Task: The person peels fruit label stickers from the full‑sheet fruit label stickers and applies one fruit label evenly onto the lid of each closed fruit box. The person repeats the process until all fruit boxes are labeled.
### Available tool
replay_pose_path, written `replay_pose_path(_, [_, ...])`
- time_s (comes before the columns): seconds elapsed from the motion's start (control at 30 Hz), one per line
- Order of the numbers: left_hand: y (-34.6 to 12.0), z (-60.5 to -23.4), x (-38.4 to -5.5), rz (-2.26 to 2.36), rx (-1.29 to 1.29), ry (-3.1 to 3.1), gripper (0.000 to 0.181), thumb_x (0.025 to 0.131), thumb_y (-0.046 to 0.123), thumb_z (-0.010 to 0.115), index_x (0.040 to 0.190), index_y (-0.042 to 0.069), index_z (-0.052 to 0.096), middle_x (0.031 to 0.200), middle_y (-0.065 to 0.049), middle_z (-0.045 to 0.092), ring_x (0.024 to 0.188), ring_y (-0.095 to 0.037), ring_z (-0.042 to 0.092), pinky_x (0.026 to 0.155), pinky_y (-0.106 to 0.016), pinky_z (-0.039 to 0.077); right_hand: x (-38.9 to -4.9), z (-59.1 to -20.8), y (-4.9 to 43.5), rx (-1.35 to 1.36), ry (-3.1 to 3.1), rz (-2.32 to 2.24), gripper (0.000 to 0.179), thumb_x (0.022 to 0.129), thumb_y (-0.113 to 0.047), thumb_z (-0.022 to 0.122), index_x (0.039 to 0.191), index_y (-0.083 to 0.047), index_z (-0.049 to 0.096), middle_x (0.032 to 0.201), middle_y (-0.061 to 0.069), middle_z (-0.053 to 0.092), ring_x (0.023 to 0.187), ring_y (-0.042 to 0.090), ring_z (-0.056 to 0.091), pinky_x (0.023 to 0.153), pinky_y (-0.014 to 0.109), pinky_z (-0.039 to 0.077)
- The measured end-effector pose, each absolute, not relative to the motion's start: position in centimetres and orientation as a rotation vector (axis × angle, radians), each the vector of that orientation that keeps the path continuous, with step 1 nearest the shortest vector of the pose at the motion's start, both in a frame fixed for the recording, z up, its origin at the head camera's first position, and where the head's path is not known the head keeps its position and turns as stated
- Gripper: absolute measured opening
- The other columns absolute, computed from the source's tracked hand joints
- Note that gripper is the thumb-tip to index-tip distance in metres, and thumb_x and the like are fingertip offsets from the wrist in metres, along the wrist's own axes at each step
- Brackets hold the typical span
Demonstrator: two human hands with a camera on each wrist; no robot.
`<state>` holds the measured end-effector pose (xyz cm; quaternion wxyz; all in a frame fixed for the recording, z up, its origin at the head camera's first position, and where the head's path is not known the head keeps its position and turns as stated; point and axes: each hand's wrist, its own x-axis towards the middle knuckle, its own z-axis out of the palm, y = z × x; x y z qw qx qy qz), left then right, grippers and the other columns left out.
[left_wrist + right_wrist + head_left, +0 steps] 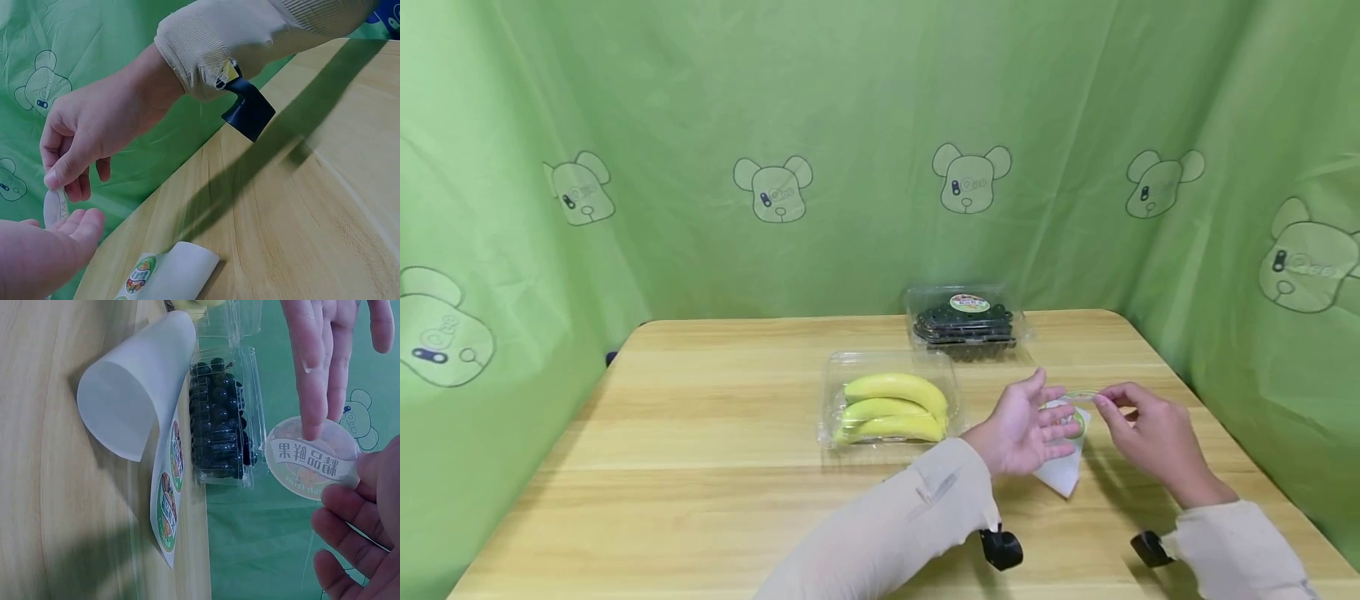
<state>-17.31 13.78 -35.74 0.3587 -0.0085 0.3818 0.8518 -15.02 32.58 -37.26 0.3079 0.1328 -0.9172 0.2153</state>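
My right hand (1157, 433) pinches an oval fruit sticker (300, 465) at its edge, between thumb and forefinger. My left hand (1026, 425) is held with palm up and fingers extended, its fingertips at the sticker's other side, as the right wrist view shows. Below the hands a curled white sheet of stickers (137, 381) lies on the table, with printed oval labels along its flat end. Left of the hands is a clear clamshell box of bananas (891, 408). Behind stands a second clamshell with dark grapes (966, 325), bearing a similar sticker on its lid.
The wooden table (700, 500) reaches back to a green curtain (865, 83) printed with bear heads, which also hangs along both sides. Black wrist devices (1002, 550) hang from the beige sleeves.
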Motion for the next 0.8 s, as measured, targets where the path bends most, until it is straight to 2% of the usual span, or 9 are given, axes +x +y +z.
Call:
replay_pose_path(0.2, [13.9, -35.63, -17.27, 2.189, -0.008, 0.991, 0.064, 0.099, 0.048, 0.042, 0.142, 0.0, 0.041, 0.146, -0.026, 0.039, 0.133, -0.047, 0.035, 0.111, -0.06, 0.024, -14.98, -37.33, 32.44, 0.378, -2.407, 0.569, 0.005, 0.084, -0.003, 0.07, 0.089, -0.002, 0.068, 0.079, 0.012, 0.07, 0.064, 0.01, 0.06, 0.056, 0.012, 0.049])
replay_pose_path(0.47, [14.01, -35.52, -17.17, 2.167, 0.01, 1.024, 0.067, 0.099, 0.048, 0.041, 0.142, -0.004, 0.04, 0.146, -0.025, 0.039, 0.133, -0.045, 0.036, 0.112, -0.059, 0.021, -14.73, -37.4, 32.31, 0.38, -2.419, 0.563, 0.006, 0.085, -0.005, 0.071, 0.09, -0.002, 0.068, 0.08, 0.011, 0.07, 0.066, 0.011, 0.061, 0.056, 0.023, 0.054])
replay_pose_path(0.67, [14.13, -35.51, -16.95, 2.159, -0.013, 1.023, 0.064, 0.099, 0.047, 0.042, 0.14, -0.002, 0.044, 0.142, -0.027, 0.042, 0.132, -0.044, 0.038, 0.112, -0.059, 0.021, -14.62, -37.32, 32.03, 0.389, -2.406, 0.579, 0.008, 0.082, -0.004, 0.073, 0.087, -0.002, 0.068, 0.079, 0.011, 0.07, 0.068, 0.011, 0.061, 0.061, 0.007, 0.046])
replay_pose_path(0.8, [14.18, -35.41, -16.84, 2.15, -0.003, 1.016, 0.065, 0.099, 0.047, 0.041, 0.141, -0.002, 0.043, 0.143, -0.026, 0.041, 0.132, -0.044, 0.037, 0.113, -0.058, 0.02, -14.52, -37.19, 31.85, 0.394, -2.394, 0.578, 0.008, 0.081, -0.003, 0.073, 0.087, -0.001, 0.067, 0.079, 0.011, 0.07, 0.068, 0.014, 0.061, 0.062, 0.005, 0.044])
